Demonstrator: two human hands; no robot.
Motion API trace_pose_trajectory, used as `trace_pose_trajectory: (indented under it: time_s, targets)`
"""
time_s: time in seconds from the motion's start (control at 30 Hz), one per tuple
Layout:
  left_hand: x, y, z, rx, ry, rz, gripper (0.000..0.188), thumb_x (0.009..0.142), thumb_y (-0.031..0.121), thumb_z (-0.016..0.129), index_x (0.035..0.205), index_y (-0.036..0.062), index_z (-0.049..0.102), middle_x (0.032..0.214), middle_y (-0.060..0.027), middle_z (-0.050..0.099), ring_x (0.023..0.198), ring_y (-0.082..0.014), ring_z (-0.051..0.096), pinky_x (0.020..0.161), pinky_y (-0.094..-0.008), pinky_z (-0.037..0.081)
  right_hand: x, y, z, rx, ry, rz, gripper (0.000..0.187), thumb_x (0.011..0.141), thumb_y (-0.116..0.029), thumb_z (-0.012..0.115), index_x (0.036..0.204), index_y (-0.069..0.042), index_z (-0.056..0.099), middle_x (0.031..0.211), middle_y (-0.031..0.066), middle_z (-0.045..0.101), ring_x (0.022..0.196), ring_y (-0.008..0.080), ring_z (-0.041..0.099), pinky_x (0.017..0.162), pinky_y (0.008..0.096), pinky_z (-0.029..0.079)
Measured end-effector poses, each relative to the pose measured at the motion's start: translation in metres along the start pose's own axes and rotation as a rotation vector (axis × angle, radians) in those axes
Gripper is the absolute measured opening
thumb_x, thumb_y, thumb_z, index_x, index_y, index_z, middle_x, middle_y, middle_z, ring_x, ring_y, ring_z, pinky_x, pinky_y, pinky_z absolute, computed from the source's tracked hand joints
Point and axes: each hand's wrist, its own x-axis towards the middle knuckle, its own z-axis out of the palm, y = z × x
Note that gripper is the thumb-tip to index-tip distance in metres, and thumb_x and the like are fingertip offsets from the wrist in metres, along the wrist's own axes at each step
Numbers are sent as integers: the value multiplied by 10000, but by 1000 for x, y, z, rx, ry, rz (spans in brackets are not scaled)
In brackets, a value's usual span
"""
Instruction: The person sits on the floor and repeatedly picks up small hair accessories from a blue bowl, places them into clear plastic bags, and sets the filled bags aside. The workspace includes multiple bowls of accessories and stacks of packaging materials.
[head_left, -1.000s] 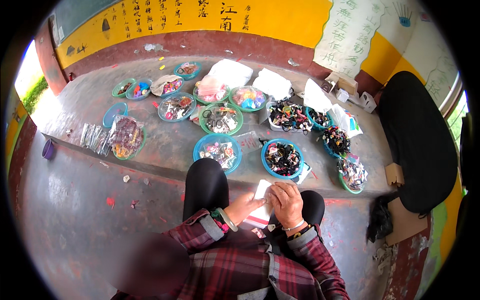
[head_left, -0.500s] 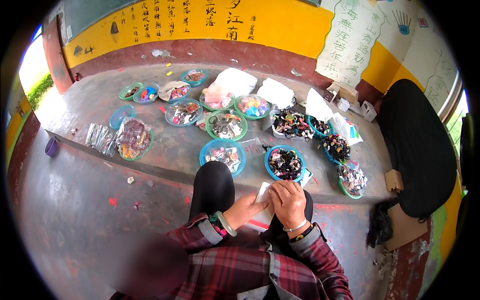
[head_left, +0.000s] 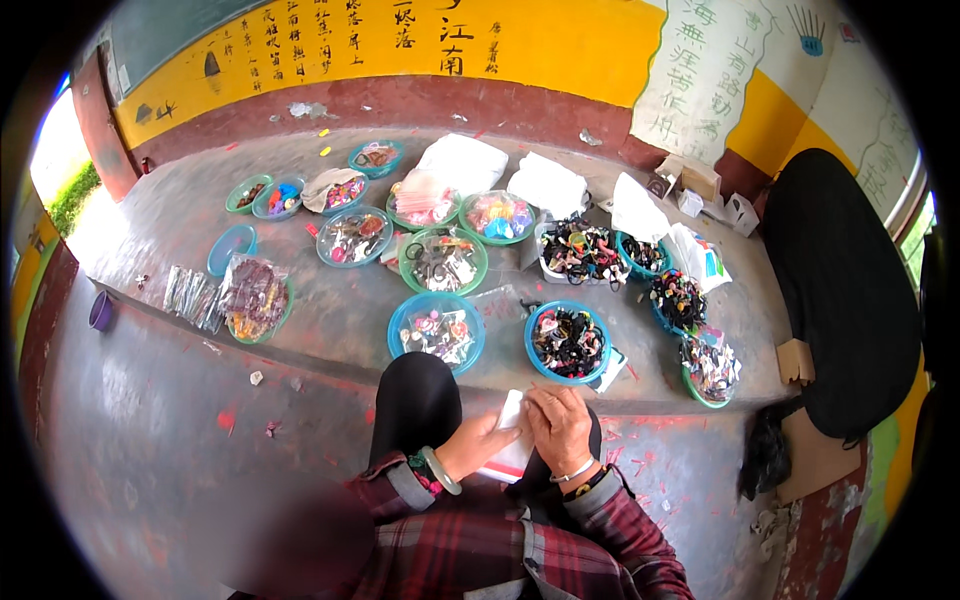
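In my lap, a flat white packet or stack of cards (head_left: 510, 410) with a red band along its lower part stands tilted between my hands. My left hand (head_left: 471, 443) grips it from the side, thumb across its face. My right hand (head_left: 562, 428) is closed against its right edge, fingertips pinched together near the top. Whatever those fingertips hold is too small or hidden to name. Just beyond my hands sits a blue basket of dark hair ties (head_left: 604, 342). Left of it, past my knee, is a blue basket of small wrapped trinkets (head_left: 396, 346).
On the raised concrete ledge (head_left: 330, 310) stand several more baskets, including a green one (head_left: 404, 268) of small packaged pieces. White plastic bags (head_left: 462, 163) lie behind them. At the right are a large black padded object (head_left: 845, 290) and a small carton (head_left: 795, 361).
The view has shifted slightly, so the ledge and baskets sit a little differently. My hands appear lower and further left, still on the white packet, with the right fingers still pinched.
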Motion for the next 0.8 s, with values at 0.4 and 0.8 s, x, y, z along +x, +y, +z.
trace_pose_trajectory:
  time_s: [0.4,0.8]
  targets:
    - [43,-26,-14,-14,82,-171,239,866,183,597,730,38,464,656,65,385,614,-21,331,492,-229,311,-6,63,60,43,-3,-21,209,654,-47,654,862,-56,629,813,77,609,732,255,576,695,347,475]
    - [36,-38,-10,5,238,-241,285,873,223,592,696,34,470,637,72,377,600,-18,323,473,-221,294,-4,81,67,462,-134,233,154,677,-56,691,810,-61,614,795,79,609,748,245,568,736,348,441]
